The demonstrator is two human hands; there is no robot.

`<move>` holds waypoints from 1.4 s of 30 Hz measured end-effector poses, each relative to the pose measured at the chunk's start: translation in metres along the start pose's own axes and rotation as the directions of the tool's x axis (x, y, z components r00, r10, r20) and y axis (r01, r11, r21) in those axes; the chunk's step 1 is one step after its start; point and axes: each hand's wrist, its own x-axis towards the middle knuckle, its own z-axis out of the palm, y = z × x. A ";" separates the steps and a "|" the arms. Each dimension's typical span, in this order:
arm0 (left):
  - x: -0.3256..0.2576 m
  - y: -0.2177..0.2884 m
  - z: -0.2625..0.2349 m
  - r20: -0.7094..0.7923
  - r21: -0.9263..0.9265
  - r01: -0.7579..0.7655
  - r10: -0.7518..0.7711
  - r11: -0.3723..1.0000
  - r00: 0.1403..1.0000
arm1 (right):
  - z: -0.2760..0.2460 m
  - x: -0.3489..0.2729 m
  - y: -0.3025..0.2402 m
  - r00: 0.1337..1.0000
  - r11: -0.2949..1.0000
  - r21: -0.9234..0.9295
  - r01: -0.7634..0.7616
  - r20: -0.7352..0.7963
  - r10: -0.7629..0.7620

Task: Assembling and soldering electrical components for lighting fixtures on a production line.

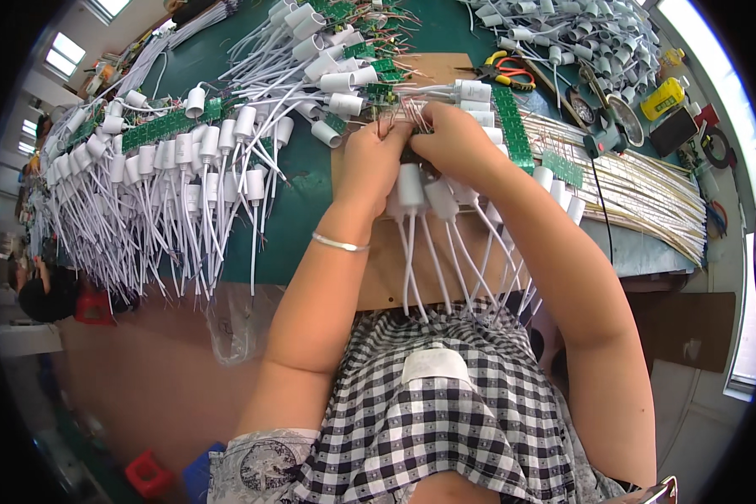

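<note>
Over a brown flat sheet point(382, 273) at the near edge of the green table point(302, 193), both hands meet at a row of white cylindrical holders with white cables point(410, 186), whose cables hang toward the person's lap. As far as one can judge, the work is partway along: at left, many similar white cylinders point(183, 149) lie in rows against a long green circuit-board strip point(172, 124), apparently joined to it, while a heap of white cylinders point(596, 42) at the upper right looks unattached. Just right of the hands, another green board strip point(512, 130) stands beside more cylinders, so this row seems unfinished. The left hand point(374, 160) comes up from below, its wrist ringed by a silver-coloured bangle point(338, 244); the right hand point(454, 143) reaches inward from a bent elbow, knuckles up. Their fingers curl toward each other near thin coppery wire ends point(409, 107); the fingertips are partly hidden, so I cannot tell whether either hand is clamped on a wire or a board.
</note>
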 end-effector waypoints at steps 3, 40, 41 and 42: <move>0.001 0.072 -0.027 0.207 0.239 -0.197 0.149 0.951 0.967 | -0.006 -0.009 -0.042 0.977 0.881 0.423 0.211 -0.119 -0.177; 0.027 0.002 0.164 0.684 0.729 -0.666 0.211 -0.162 0.698 | -0.095 -0.125 0.143 0.737 0.901 -0.299 -0.314 -0.675 0.033; 0.022 0.001 0.173 0.658 0.752 -0.654 0.142 -0.082 0.740 | -0.095 -0.122 0.151 0.739 0.899 -0.334 -0.282 -0.674 -0.019; 0.021 -0.005 0.178 0.667 0.742 -0.669 0.160 -0.048 0.728 | -0.095 -0.118 0.160 0.741 0.899 -0.362 -0.248 -0.669 -0.065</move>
